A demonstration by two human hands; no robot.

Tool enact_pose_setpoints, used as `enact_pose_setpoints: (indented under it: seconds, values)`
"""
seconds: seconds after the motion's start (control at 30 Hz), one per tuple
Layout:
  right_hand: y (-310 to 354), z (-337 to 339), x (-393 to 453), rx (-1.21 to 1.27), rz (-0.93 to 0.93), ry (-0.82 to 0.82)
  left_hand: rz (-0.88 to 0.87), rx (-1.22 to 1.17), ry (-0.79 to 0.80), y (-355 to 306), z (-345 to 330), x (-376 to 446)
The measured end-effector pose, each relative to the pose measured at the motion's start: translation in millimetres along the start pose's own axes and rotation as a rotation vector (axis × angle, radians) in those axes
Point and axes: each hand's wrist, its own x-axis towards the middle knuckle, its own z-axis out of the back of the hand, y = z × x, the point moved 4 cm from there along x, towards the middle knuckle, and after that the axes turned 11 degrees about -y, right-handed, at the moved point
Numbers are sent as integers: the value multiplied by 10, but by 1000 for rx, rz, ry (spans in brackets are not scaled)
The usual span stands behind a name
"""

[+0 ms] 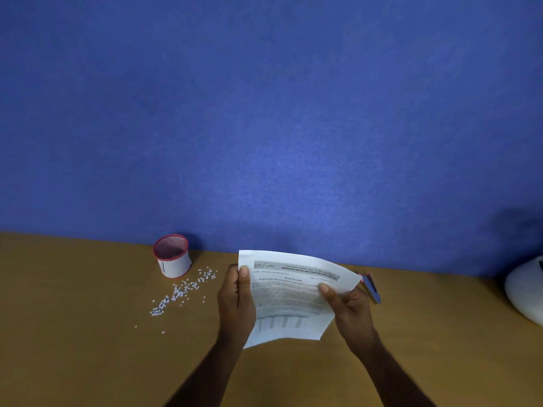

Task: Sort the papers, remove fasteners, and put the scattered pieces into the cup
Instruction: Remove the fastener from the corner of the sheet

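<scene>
A printed white paper [289, 301] is held up above the brown desk, slightly curved. My left hand [236, 301] grips its left edge, thumb on the printed face. My right hand [348, 306] pinches its right side, thumb on top. A red-rimmed mesh cup [172, 257] with a white wrap stands at the back left against the wall. Several small white paper pieces [182, 289] lie scattered on the desk just in front and to the right of the cup. A stapler-like tool [371, 289] with a pink end lies behind my right hand, partly hidden.
The brown desk [88, 348] ends at a blue wall [264, 113] right behind the cup. A white rounded object [526, 289] sits at the far right edge.
</scene>
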Motion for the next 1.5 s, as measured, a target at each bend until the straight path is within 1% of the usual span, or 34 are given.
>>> enact_pose_setpoints:
  seconds: [0.13,0.23,0.33,0.4,0.47,0.53,0.57,0.63,0.8,0.93,1.2,1.27,1.33,1.4,1.43,1.5]
  values:
    - [-38,22,111,-16,-39,-2,-61,99,-68,-74,-99,106]
    - [-114,42,187,-3,-92,13,-71,118,-48,-111,-201,170]
    - [-208,92,231,43,-98,8,-87,150,-39,-76,-295,253]
    - [-340,215,319,34,-115,-105,-120,200,-42,-72,-351,330]
    - [-536,428,471,-53,-131,-285,-163,257,-17,-103,-396,418]
    - [-755,731,646,-347,-93,-441,-211,315,31,-129,-442,489]
    - [-844,878,735,-532,-66,-469,-229,335,46,-134,-461,515]
    - [-984,1113,875,-813,-50,-463,-244,372,69,-117,-510,559]
    - [-1188,1380,1135,-1115,-79,-379,-229,427,166,-20,-656,577]
    - [-1319,1358,1287,-1227,-94,-317,-226,396,185,49,-748,561]
    - [-1461,1312,1404,-1295,-159,-289,-230,399,204,104,-816,585]
    - [-1439,1321,1422,-1247,-180,-296,-239,409,211,111,-816,584]
    - [-1390,1318,1415,-1058,-237,-355,-240,421,228,110,-819,580]
    - [-1337,1308,1381,-733,-355,-421,-242,428,239,91,-813,561]
    - [-1298,1270,1352,-507,-444,-432,-244,436,243,87,-813,552]
    - [-1161,1125,1278,-45,-575,-361,-240,451,255,81,-805,530]
